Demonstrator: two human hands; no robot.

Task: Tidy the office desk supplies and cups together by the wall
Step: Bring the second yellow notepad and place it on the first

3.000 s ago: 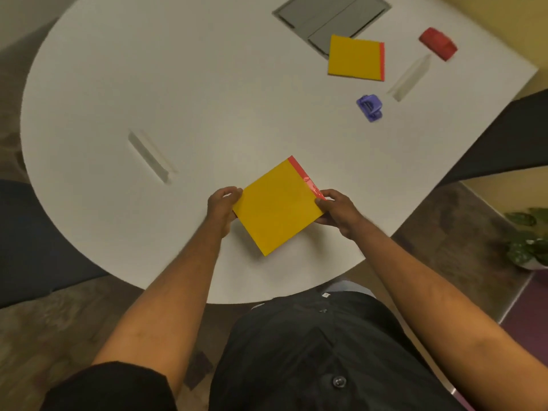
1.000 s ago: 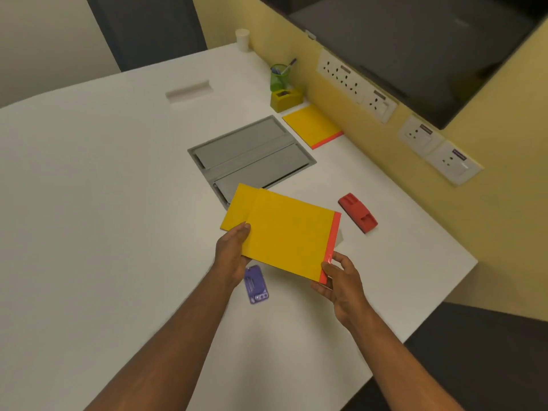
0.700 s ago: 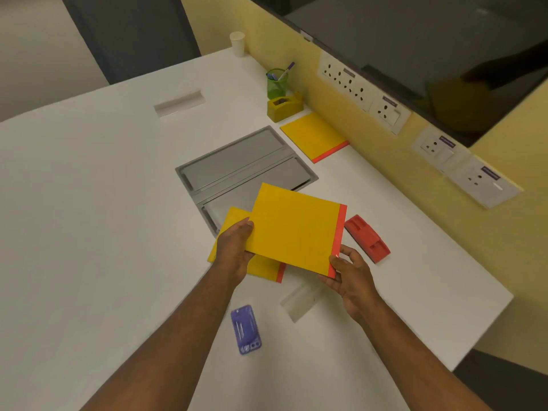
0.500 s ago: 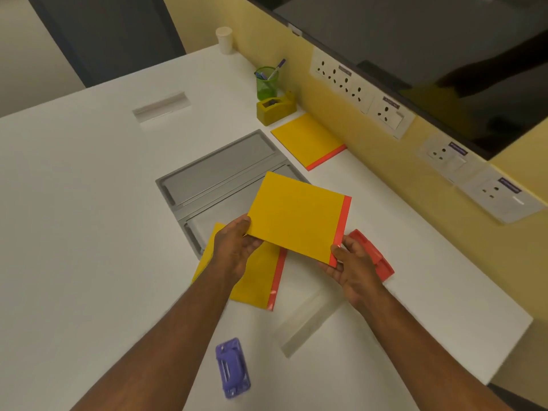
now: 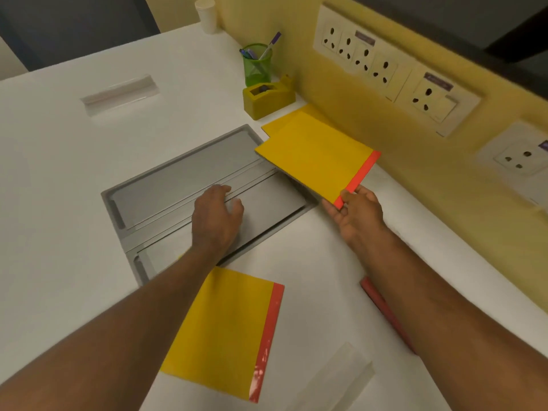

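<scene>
My right hand [image 5: 354,215] grips the red-edged corner of a yellow notepad [image 5: 314,155] and holds it just above another yellow notepad [image 5: 292,120] that lies by the yellow wall. My left hand [image 5: 216,216] hovers empty, fingers loosely apart, over the grey cable hatch [image 5: 178,179]. A third yellow notepad with a red strip [image 5: 225,330] lies flat on the white desk between my forearms. A red stapler [image 5: 385,310] is mostly hidden behind my right forearm.
By the wall stand a green pen cup [image 5: 257,65], a yellow tape dispenser [image 5: 268,97] and a white paper cup [image 5: 206,14]. Clear plastic pieces lie at the far left [image 5: 118,90] and near bottom right [image 5: 335,378]. Wall sockets [image 5: 382,68] line the partition.
My left hand has let go of the notepad and moved over the grey hatch. My right hand alone has carried the pad toward the wall, above the notepad lying there.
</scene>
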